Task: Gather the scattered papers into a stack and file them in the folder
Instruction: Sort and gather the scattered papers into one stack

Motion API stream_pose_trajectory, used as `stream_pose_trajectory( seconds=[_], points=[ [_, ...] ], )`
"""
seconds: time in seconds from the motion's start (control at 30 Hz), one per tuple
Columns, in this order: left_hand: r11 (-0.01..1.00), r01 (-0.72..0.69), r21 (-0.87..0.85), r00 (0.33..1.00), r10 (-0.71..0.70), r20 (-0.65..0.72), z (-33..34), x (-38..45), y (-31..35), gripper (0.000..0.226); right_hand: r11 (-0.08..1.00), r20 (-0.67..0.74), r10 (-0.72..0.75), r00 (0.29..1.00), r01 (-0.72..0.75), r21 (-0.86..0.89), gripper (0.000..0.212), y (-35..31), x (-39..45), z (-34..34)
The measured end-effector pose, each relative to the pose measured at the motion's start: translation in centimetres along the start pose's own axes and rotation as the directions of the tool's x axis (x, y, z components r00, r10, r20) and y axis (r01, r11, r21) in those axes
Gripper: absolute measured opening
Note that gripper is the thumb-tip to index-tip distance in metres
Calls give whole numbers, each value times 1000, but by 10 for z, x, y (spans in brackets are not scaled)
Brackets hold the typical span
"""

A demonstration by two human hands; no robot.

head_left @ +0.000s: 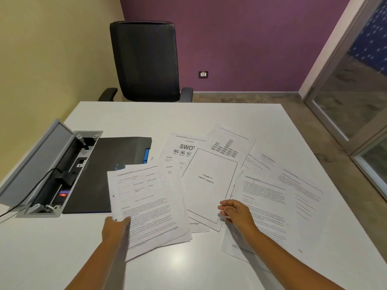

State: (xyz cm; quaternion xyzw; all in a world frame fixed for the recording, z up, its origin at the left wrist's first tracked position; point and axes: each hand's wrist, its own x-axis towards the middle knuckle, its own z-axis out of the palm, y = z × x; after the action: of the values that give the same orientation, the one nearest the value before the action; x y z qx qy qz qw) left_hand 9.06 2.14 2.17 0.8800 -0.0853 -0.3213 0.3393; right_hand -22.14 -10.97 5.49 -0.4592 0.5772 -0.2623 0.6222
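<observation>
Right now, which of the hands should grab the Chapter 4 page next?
Probably the right hand: its fingers are at the near corner of the Chapter 4 page. The left hand is busy holding the gathered stack.

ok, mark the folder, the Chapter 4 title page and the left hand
folder (104, 174), head view: bare black cover, left of the papers.
Chapter 4 title page (209, 191), head view: blank area below the heading.
left hand (115, 227), head view: back of the hand, gripping the sheaf's corner.
</observation>
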Motion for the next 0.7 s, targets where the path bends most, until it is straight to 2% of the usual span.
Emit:
stream_pose_trajectory(
  seconds=[0.1, 0.23, 0.4, 0.5, 0.63, 0.7],
  points=[
    [988, -7, -152, 990, 28, 138, 5, -10, 4, 35, 999, -11, 37, 999, -37, 4, 24, 0, -1, -2],
    [936, -134, -325, 945, 219, 242, 8, -27, 10, 14, 997, -3, 56, 998, -56, -47, 20, 3, -3, -3],
    [888, -181, -423, 892, 329, 309, 13, -44, 34, 16, 990, 218, -1, 976, 31, -135, 57, -8, -7, 2],
    [848, -276, -453, 861, 427, 276, 15, -56, 52, 19, 993, 262, -64, 963, 88, -81, 52, -26, -8, 6],
    [796, -330, -508, 821, 508, 262, 16, -66, 74, 27, 969, 169, -208, 963, 227, -102, 25, -51, -6, 9],
    [777, -370, -509, 790, 552, 266, 16, -71, 83, 28, 966, 96, -238, 966, 246, -81, 27, -57, -4, 8]
  ],
)
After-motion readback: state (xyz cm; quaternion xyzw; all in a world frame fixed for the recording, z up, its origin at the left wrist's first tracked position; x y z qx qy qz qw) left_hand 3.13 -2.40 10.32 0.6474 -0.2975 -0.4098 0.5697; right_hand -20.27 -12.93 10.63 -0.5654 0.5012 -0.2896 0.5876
